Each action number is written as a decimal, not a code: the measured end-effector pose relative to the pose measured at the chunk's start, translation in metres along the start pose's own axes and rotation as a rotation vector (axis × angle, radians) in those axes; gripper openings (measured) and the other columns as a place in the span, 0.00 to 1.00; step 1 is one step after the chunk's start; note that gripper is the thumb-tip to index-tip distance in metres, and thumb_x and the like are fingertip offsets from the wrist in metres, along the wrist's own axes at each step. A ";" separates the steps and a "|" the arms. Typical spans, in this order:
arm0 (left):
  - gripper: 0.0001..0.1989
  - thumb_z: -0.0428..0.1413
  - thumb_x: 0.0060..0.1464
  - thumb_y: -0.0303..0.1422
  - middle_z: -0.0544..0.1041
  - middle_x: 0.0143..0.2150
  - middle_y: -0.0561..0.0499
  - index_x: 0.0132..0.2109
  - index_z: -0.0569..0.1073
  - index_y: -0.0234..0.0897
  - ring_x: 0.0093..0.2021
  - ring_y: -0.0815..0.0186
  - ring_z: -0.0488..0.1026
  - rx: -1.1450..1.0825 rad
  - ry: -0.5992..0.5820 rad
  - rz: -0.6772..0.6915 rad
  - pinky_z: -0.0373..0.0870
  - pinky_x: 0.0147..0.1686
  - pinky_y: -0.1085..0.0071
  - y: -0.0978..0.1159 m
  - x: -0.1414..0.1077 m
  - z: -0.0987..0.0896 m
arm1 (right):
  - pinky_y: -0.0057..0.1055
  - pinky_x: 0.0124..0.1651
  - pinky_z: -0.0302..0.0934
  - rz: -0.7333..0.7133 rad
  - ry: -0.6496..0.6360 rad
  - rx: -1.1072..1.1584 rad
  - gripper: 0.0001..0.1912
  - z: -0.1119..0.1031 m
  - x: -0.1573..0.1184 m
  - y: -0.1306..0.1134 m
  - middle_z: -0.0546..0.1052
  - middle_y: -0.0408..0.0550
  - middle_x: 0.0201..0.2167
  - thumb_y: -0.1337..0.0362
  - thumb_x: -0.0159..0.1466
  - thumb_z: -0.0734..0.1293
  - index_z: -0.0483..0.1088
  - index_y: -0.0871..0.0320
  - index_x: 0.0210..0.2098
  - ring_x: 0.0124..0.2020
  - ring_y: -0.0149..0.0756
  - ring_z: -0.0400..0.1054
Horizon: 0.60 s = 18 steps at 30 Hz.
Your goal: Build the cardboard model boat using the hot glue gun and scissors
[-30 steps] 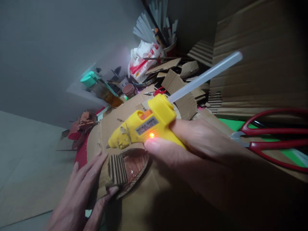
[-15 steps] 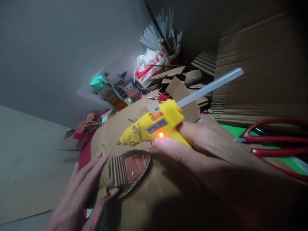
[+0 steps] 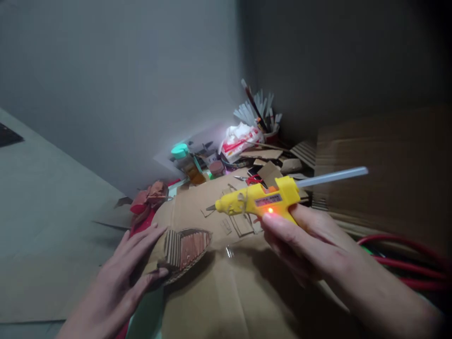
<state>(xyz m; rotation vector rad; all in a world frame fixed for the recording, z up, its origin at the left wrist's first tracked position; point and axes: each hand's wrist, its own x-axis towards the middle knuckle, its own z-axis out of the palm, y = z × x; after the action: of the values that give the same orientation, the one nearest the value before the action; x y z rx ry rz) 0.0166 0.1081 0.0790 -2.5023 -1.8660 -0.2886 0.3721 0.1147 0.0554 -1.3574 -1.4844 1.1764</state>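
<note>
L hand (image 3: 123,268) has thumb & fingers spread round L end of cardbd piece (image 3: 192,248), holding it at near L of sheet (image 3: 190,202). R hand (image 3: 318,247) wraps glue gun (image 3: 256,200), fingers closed, thumb nr lit LED (image 3: 270,210); tip pts L over sheet. Red scissors (image 3: 406,267) far R, blurred. Beyond: bottle (image 3: 192,173), jar (image 3: 216,168), tissue pk (image 3: 240,141), then cup (image 3: 271,137) w/ glue sticks (image 3: 243,113).

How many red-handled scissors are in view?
2: a small red-handled pair beyond the yellow plastic glue gun and a large red-handled pair at lower right. Others may be hidden.
</note>
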 end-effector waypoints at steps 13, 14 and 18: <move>0.34 0.59 0.50 0.19 0.67 0.69 0.42 0.64 0.67 0.40 0.71 0.48 0.58 0.037 -0.183 0.096 0.39 0.69 0.33 -0.018 0.088 0.002 | 0.27 0.20 0.54 0.105 -0.098 0.239 0.27 -0.002 0.001 0.026 0.64 0.42 0.21 0.37 0.63 0.64 0.66 0.55 0.26 0.20 0.31 0.55; 0.33 0.60 0.51 0.20 0.67 0.69 0.42 0.64 0.67 0.40 0.71 0.47 0.58 0.049 -0.193 0.114 0.39 0.69 0.33 -0.017 0.093 0.003 | 0.27 0.21 0.56 0.083 -0.080 0.221 0.26 -0.003 0.002 0.028 0.66 0.43 0.22 0.38 0.62 0.66 0.68 0.55 0.26 0.21 0.32 0.57; 0.25 0.63 0.57 0.32 0.69 0.66 0.42 0.61 0.70 0.39 0.68 0.46 0.62 0.099 -0.191 0.182 0.46 0.67 0.33 -0.020 0.114 0.009 | 0.26 0.27 0.64 0.014 0.004 0.173 0.25 -0.006 0.004 0.031 0.74 0.50 0.28 0.39 0.62 0.67 0.74 0.55 0.28 0.27 0.37 0.67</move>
<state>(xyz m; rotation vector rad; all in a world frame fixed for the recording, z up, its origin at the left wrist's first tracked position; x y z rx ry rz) 0.0306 0.2231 0.0854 -2.6886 -1.6453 0.0463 0.3851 0.1197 0.0271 -1.2540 -1.3393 1.2792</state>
